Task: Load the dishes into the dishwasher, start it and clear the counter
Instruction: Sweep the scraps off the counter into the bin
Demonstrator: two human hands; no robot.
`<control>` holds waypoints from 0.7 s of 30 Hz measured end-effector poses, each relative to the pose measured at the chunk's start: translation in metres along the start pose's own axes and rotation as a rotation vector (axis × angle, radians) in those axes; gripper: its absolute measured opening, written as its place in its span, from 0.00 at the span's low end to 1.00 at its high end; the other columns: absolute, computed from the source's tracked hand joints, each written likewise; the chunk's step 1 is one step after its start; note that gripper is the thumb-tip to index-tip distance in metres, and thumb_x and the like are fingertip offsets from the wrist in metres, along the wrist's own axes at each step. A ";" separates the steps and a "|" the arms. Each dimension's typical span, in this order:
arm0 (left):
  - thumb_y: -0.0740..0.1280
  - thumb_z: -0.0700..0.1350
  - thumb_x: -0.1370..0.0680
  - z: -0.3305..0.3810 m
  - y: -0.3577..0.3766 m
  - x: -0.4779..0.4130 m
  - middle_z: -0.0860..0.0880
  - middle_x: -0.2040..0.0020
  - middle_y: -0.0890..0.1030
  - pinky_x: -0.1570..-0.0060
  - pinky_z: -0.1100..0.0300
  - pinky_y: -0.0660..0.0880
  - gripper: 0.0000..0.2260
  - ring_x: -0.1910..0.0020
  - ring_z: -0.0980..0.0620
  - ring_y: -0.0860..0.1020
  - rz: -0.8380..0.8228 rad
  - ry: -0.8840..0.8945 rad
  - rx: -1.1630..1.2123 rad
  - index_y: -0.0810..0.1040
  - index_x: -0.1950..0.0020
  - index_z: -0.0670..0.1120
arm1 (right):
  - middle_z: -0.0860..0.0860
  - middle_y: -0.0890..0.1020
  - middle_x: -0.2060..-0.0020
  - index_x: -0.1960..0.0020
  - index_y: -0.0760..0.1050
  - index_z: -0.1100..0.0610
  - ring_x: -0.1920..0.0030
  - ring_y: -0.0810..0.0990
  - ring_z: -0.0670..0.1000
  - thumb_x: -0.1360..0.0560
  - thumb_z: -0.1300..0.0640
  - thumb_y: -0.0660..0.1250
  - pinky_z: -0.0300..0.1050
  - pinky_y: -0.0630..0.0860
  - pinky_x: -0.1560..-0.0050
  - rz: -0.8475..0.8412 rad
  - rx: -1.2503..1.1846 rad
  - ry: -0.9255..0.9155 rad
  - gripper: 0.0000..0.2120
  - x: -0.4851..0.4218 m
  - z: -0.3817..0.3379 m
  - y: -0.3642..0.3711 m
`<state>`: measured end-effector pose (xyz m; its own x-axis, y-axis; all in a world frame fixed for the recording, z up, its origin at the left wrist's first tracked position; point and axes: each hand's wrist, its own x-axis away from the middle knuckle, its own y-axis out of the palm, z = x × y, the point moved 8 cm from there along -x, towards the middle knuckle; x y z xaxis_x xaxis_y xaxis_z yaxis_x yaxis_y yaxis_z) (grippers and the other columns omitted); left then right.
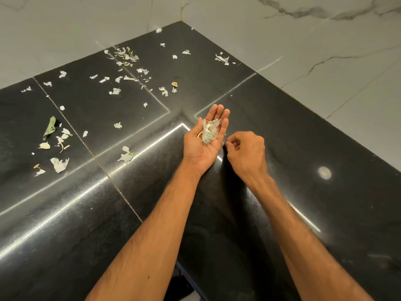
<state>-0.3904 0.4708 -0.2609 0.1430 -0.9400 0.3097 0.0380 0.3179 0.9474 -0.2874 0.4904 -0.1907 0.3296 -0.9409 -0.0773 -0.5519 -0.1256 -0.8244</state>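
My left hand [202,141] lies palm up over the black corner counter [293,131] with its fingers nearly straight, and a small heap of torn paper scraps and peels [209,132] rests in the palm. Just right of it my right hand [247,151] is knuckles up, its fingers curled in by the left palm's edge; whether a scrap sits between the fingertips is hidden. Several white scraps [125,155] and a green leaf piece [50,127] lie scattered over the counter's left and back parts.
Marble-look wall tiles [303,40] close the counter at the back and right. The counter's front edge [184,272] runs below my forearms. More scraps lie toward the back corner [222,58]. No dishes or dishwasher are in view.
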 end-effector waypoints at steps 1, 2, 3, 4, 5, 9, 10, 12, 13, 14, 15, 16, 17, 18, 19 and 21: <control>0.52 0.46 0.13 0.001 -0.001 0.002 0.42 0.33 0.78 0.24 0.52 0.62 0.18 0.25 0.43 0.68 -0.003 -0.001 -0.001 0.73 0.30 0.38 | 0.47 0.83 0.64 0.57 0.84 0.55 0.63 0.81 0.45 0.24 0.59 0.71 0.48 0.82 0.55 0.051 -0.061 0.001 0.05 0.002 0.001 -0.007; 0.53 0.46 0.13 0.003 -0.002 0.005 0.41 0.33 0.77 0.24 0.51 0.63 0.18 0.25 0.42 0.69 -0.008 -0.003 0.003 0.73 0.30 0.38 | 0.46 0.83 0.64 0.57 0.85 0.54 0.63 0.81 0.43 0.24 0.59 0.72 0.44 0.82 0.56 0.106 -0.118 -0.006 0.04 0.006 0.000 -0.016; 0.53 0.46 0.13 0.004 -0.003 0.007 0.41 0.33 0.77 0.24 0.51 0.63 0.18 0.26 0.42 0.70 -0.017 -0.002 0.010 0.73 0.30 0.38 | 0.44 0.83 0.64 0.56 0.85 0.53 0.63 0.81 0.42 0.23 0.58 0.72 0.41 0.82 0.57 0.152 -0.170 -0.024 0.04 0.009 -0.004 -0.025; 0.53 0.46 0.13 0.005 -0.004 0.010 0.41 0.33 0.77 0.24 0.51 0.64 0.18 0.27 0.42 0.71 -0.016 0.004 0.013 0.73 0.30 0.38 | 0.43 0.83 0.63 0.55 0.85 0.53 0.62 0.81 0.41 0.23 0.57 0.72 0.37 0.80 0.58 0.181 -0.216 -0.050 0.03 0.013 -0.011 -0.032; 0.53 0.46 0.13 0.007 -0.005 0.013 0.41 0.33 0.78 0.24 0.51 0.64 0.18 0.29 0.42 0.73 -0.006 0.010 0.014 0.74 0.31 0.37 | 0.42 0.83 0.63 0.54 0.85 0.52 0.62 0.82 0.41 0.23 0.56 0.73 0.34 0.79 0.59 0.191 -0.256 -0.079 0.03 0.016 -0.020 -0.036; 0.54 0.45 0.14 0.011 -0.003 0.028 0.41 0.35 0.79 0.22 0.50 0.60 0.17 0.34 0.41 0.77 0.024 0.010 0.080 0.75 0.33 0.37 | 0.43 0.85 0.60 0.52 0.86 0.52 0.59 0.82 0.42 0.24 0.57 0.73 0.34 0.79 0.57 0.093 -0.305 -0.195 0.03 0.019 -0.058 -0.021; 0.54 0.45 0.14 0.014 -0.001 0.033 0.41 0.35 0.79 0.23 0.51 0.62 0.17 0.34 0.42 0.77 0.025 0.014 0.089 0.75 0.33 0.38 | 0.45 0.85 0.59 0.51 0.86 0.53 0.59 0.83 0.43 0.24 0.58 0.73 0.37 0.80 0.55 0.073 -0.296 -0.217 0.04 0.020 -0.067 -0.015; 0.53 0.45 0.14 0.023 0.006 0.042 0.42 0.35 0.79 0.27 0.52 0.68 0.17 0.33 0.43 0.76 0.005 0.029 0.106 0.75 0.33 0.38 | 0.47 0.86 0.57 0.49 0.86 0.53 0.57 0.83 0.44 0.23 0.61 0.71 0.39 0.80 0.52 0.052 -0.278 -0.245 0.07 0.022 -0.082 -0.006; 0.53 0.45 0.14 0.030 0.009 0.047 0.42 0.36 0.79 0.27 0.52 0.69 0.17 0.33 0.43 0.76 -0.004 0.044 0.117 0.76 0.33 0.38 | 0.47 0.86 0.56 0.48 0.86 0.53 0.57 0.83 0.44 0.23 0.61 0.70 0.39 0.80 0.52 0.051 -0.277 -0.259 0.08 0.024 -0.090 -0.005; 0.53 0.45 0.14 0.038 0.011 0.051 0.42 0.36 0.79 0.27 0.52 0.68 0.17 0.33 0.42 0.76 -0.002 0.064 0.121 0.76 0.34 0.38 | 0.46 0.86 0.55 0.47 0.86 0.53 0.56 0.83 0.44 0.23 0.62 0.70 0.37 0.80 0.52 0.057 -0.284 -0.276 0.09 0.027 -0.097 -0.004; 0.53 0.45 0.14 0.047 0.013 0.056 0.41 0.37 0.80 0.26 0.52 0.66 0.17 0.34 0.42 0.76 0.005 0.084 0.125 0.76 0.34 0.38 | 0.45 0.86 0.55 0.47 0.86 0.53 0.56 0.83 0.43 0.23 0.61 0.71 0.36 0.79 0.53 0.071 -0.303 -0.293 0.08 0.030 -0.105 -0.005; 0.53 0.45 0.14 0.057 0.013 0.061 0.41 0.38 0.80 0.25 0.51 0.64 0.17 0.34 0.42 0.75 0.012 0.103 0.132 0.76 0.34 0.37 | 0.44 0.85 0.55 0.48 0.86 0.52 0.57 0.83 0.42 0.24 0.61 0.72 0.34 0.79 0.55 0.092 -0.335 -0.304 0.08 0.033 -0.112 -0.006; 0.53 0.45 0.14 0.068 0.013 0.066 0.41 0.38 0.80 0.25 0.51 0.64 0.17 0.34 0.41 0.75 0.016 0.119 0.145 0.75 0.35 0.37 | 0.44 0.85 0.56 0.49 0.85 0.52 0.57 0.83 0.42 0.25 0.60 0.74 0.33 0.78 0.56 0.115 -0.379 -0.306 0.07 0.036 -0.119 -0.007; 0.53 0.44 0.15 0.079 0.014 0.071 0.41 0.38 0.79 0.25 0.51 0.65 0.17 0.34 0.41 0.75 0.012 0.132 0.161 0.75 0.35 0.37 | 0.44 0.85 0.57 0.50 0.85 0.52 0.57 0.83 0.43 0.26 0.59 0.75 0.33 0.78 0.58 0.138 -0.426 -0.305 0.06 0.038 -0.126 -0.007; 0.54 0.44 0.15 0.090 0.013 0.078 0.41 0.38 0.79 0.27 0.52 0.67 0.16 0.34 0.41 0.75 0.005 0.142 0.174 0.75 0.35 0.37 | 0.45 0.85 0.57 0.51 0.84 0.53 0.58 0.83 0.44 0.26 0.59 0.75 0.33 0.77 0.59 0.159 -0.467 -0.304 0.05 0.041 -0.133 -0.005; 0.55 0.43 0.17 0.115 0.010 0.093 0.41 0.39 0.80 0.32 0.52 0.72 0.16 0.34 0.41 0.76 -0.004 0.171 0.195 0.76 0.35 0.37 | 0.46 0.84 0.58 0.52 0.83 0.54 0.57 0.83 0.45 0.25 0.59 0.74 0.35 0.78 0.60 0.207 -0.515 -0.297 0.03 0.044 -0.144 0.001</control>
<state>-0.4900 0.3720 -0.2134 0.3090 -0.9013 0.3035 -0.1497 0.2690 0.9514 -0.3837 0.4033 -0.1137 0.3339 -0.8438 -0.4201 -0.9010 -0.1548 -0.4053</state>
